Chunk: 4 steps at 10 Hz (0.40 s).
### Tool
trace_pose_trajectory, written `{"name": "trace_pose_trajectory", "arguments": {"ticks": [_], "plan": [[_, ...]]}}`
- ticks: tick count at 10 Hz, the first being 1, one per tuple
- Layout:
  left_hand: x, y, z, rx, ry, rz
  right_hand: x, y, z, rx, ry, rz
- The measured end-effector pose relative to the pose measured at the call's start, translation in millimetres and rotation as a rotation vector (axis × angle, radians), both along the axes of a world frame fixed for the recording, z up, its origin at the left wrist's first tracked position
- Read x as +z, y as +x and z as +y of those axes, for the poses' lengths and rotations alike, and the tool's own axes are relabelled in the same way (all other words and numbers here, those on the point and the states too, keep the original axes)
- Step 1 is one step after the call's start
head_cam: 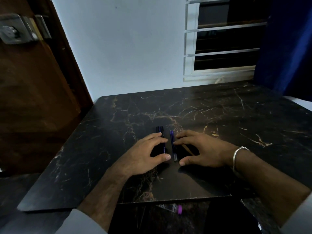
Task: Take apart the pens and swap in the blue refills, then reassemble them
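Head: hands (172, 152) arched over pens (160, 132).

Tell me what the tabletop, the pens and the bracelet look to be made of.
Tabletop: black marble or a marble-look laminate, smooth, with gold-white veins; which one is unclear.
Pens: likely dark plastic, slightly glossy, with printed lettering on a barrel.
Bracelet: silvery metal, going by its pale shine.

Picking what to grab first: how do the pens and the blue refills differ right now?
The pens are thicker and dark; the blue refills are thin and translucent. The left hand curls over the pens; the right hand lies beside the refills. Both bundles lie parallel on the table, pointing away.
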State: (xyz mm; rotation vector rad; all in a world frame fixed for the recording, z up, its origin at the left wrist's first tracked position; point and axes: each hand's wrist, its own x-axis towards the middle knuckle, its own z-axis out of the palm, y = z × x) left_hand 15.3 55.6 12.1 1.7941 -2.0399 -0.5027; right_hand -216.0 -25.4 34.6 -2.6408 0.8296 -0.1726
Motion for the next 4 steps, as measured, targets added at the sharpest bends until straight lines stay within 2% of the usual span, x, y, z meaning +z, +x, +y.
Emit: {"name": "trace_pose_trajectory", "arguments": {"ticks": [2,4], "plan": [[0.9,0.8,1.5,0.007,0.005,0.027,2.6,0.6,2.0,-0.002,0.023,0.001],[-4.2,2.1,-2.2,0.058,-0.082,0.078,-1.7,1.5,0.5,-0.048,-0.014,-0.086]]}}
